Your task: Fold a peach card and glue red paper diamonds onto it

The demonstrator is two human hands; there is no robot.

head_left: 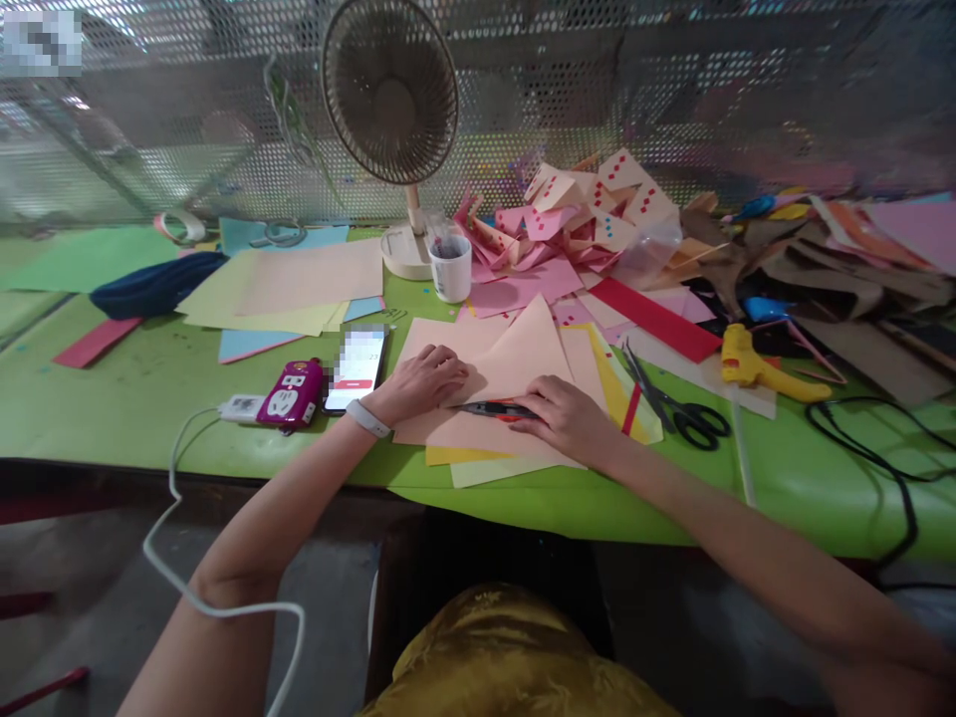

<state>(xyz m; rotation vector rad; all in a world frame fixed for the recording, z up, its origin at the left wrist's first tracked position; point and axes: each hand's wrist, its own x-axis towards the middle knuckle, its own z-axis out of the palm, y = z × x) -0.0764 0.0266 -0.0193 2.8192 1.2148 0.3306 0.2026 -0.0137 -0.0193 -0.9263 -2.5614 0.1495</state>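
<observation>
A stack of light peach paper [440, 434] lies on the green table, with yellow sheets beneath. The top sheet is folded over, and its pointed corner [539, 334] rises toward the back. My left hand [427, 380] rests flat on the paper's left part, fingers slightly bent. In my right hand [562, 413] is an orange and black utility knife [497, 408], its blade end pointing left along the fold, just below my left fingers.
Black scissors [676, 403] and a yellow glue gun [769, 370] lie to the right. A phone [357, 368] and a purple power adapter [290, 396] are at the left. Behind stand a fan [392, 95], a white cup [451, 269] and piled paper scraps [568, 214].
</observation>
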